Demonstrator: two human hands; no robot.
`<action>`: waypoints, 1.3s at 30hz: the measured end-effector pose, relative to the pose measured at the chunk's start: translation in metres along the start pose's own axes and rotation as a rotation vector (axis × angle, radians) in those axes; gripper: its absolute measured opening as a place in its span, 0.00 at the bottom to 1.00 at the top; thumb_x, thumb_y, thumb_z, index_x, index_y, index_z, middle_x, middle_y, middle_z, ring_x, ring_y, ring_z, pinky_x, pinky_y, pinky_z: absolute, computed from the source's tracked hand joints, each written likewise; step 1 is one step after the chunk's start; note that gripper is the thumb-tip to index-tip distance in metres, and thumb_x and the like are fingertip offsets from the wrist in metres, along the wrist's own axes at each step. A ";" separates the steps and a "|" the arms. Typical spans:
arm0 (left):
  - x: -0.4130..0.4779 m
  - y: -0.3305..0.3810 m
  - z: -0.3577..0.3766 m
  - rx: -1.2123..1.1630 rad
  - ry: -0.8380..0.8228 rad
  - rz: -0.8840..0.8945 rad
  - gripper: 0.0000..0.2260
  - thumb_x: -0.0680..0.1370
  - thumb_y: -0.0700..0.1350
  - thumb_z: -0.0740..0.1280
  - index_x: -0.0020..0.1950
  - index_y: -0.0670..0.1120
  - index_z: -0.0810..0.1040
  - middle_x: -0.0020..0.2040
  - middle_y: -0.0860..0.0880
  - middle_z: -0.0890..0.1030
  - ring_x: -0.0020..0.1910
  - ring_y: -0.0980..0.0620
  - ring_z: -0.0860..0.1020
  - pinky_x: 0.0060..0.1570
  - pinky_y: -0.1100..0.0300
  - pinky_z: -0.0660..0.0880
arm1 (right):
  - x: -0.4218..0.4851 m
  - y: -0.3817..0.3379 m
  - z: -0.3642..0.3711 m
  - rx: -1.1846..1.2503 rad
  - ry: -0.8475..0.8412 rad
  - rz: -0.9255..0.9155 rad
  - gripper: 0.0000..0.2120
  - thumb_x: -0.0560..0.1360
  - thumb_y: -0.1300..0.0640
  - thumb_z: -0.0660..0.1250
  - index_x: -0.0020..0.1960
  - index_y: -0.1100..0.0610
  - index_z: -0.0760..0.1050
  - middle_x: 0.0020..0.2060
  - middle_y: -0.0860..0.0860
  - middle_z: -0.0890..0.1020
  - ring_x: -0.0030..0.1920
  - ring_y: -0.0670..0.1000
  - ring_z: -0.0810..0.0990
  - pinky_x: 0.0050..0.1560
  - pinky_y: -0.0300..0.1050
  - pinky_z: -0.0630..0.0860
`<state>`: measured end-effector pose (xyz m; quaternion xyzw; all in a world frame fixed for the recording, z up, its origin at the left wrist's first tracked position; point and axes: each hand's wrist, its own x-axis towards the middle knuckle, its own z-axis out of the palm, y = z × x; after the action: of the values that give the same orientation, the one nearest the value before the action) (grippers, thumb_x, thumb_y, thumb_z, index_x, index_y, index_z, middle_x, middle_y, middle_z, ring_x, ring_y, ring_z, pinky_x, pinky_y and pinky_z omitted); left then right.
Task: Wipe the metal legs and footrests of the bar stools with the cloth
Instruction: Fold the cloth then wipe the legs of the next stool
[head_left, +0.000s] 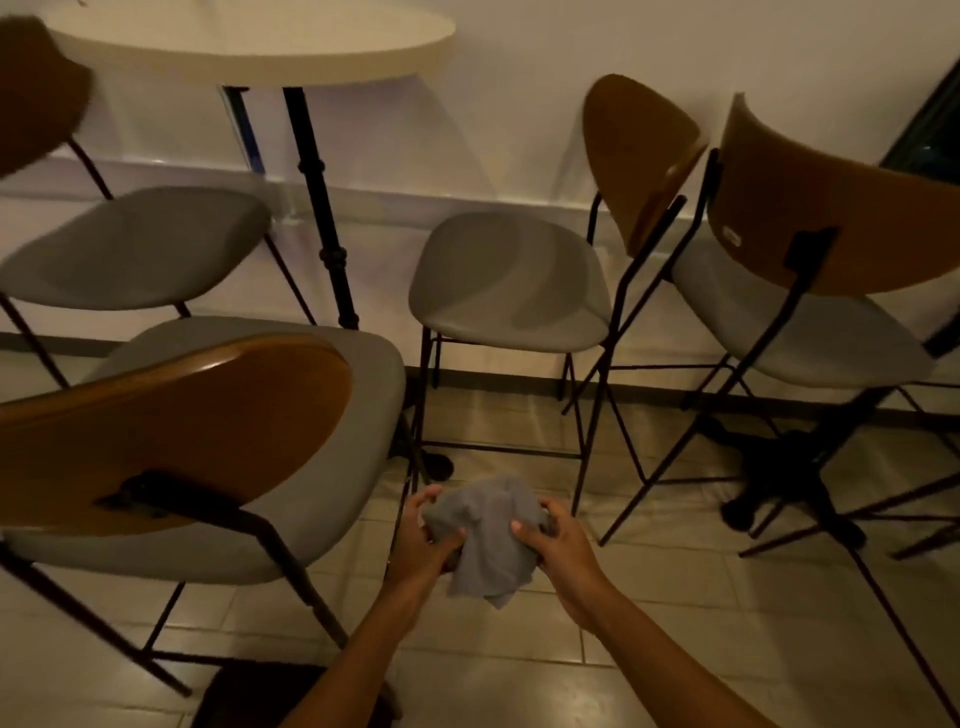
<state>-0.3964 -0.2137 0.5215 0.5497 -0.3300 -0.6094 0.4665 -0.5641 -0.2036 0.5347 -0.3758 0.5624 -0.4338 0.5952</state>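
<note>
Two hands meet over the floor, and the fingers (522, 528) of both are closed on one grey cloth (488, 540): the left hand (423, 540) pinches its left edge, the right hand (563, 545) clamps the right side, and the loose middle sags between them in soft, crumpled folds. It hangs clear of the tiles, not yet touching any metal.

Just beyond the hands stands the middle bar stool (506, 283), its thin black footrest (498, 449) a straight rod between slim legs. At near left a second stool (208, 441) shows a curved, glossy wooden back and a padded grey seat; at right a third stool (810, 291) leans with its splayed legs crossing those of its neighbour.

As I judge it, the bunched cloth could snag where those legs cross, and a hard pull might tip the tilted stool. A loose corner may also drag on the smooth tiled floor (649, 649) and pick up dirt. Behind stands a round pale desk (260, 47) on a knobbed dark post.
</note>
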 end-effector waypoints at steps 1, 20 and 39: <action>0.005 -0.006 -0.005 0.055 -0.012 0.023 0.29 0.59 0.44 0.74 0.59 0.45 0.71 0.49 0.43 0.79 0.39 0.50 0.81 0.29 0.62 0.77 | 0.009 0.005 0.002 -0.012 -0.024 0.000 0.10 0.74 0.62 0.67 0.51 0.49 0.73 0.52 0.53 0.80 0.52 0.52 0.80 0.50 0.48 0.79; 0.114 -0.226 -0.085 0.267 0.259 0.223 0.20 0.67 0.42 0.70 0.57 0.42 0.73 0.50 0.51 0.78 0.50 0.49 0.77 0.47 0.61 0.77 | 0.160 0.224 0.024 -0.270 -0.335 -0.133 0.14 0.75 0.66 0.61 0.58 0.54 0.70 0.52 0.53 0.78 0.51 0.50 0.77 0.49 0.43 0.76; 0.182 -0.327 -0.113 0.214 0.424 0.318 0.15 0.75 0.31 0.62 0.51 0.51 0.75 0.52 0.45 0.79 0.48 0.47 0.79 0.51 0.47 0.78 | 0.232 0.360 0.072 -0.720 -0.312 -0.589 0.21 0.70 0.57 0.71 0.62 0.53 0.72 0.57 0.56 0.69 0.52 0.49 0.70 0.45 0.22 0.64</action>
<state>-0.3462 -0.2568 0.1363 0.6524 -0.3694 -0.3617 0.5541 -0.4609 -0.3016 0.1248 -0.7614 0.4506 -0.2999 0.3567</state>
